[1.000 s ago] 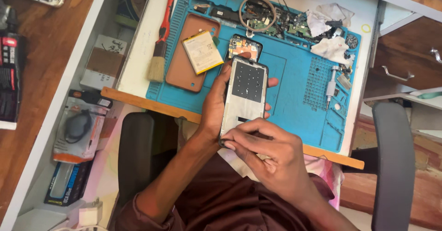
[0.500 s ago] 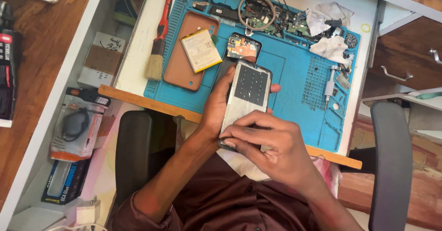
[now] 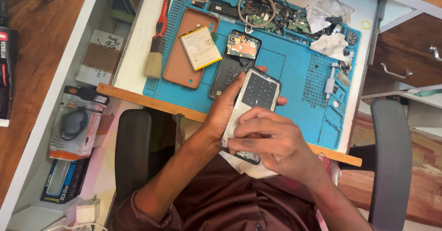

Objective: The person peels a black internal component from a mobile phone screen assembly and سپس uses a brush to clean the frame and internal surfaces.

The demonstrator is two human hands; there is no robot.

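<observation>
My left hand (image 3: 226, 105) grips a grey phone frame (image 3: 257, 94) from its left side, holding it tilted above the near edge of the blue work mat (image 3: 290, 70). My right hand (image 3: 271, 141) covers the frame's lower end, its fingers pressed on the surface. The bottom of the frame is hidden by that hand. Just beyond the frame a dark opened phone body (image 3: 234, 61) with an orange board lies on the mat.
A brown back cover (image 3: 183, 60) with a yellow-white battery (image 3: 200, 47) on it lies at the mat's left. A red-handled brush (image 3: 157, 37) rests beside it. Loose parts, a wire ring (image 3: 256, 8), white cloths (image 3: 329, 42) and a small screwdriver (image 3: 328, 81) sit further back. Chair arms flank me.
The view has shifted slightly; both hands stay on the phone frame, with my right fingers moving a little over its lower part.
</observation>
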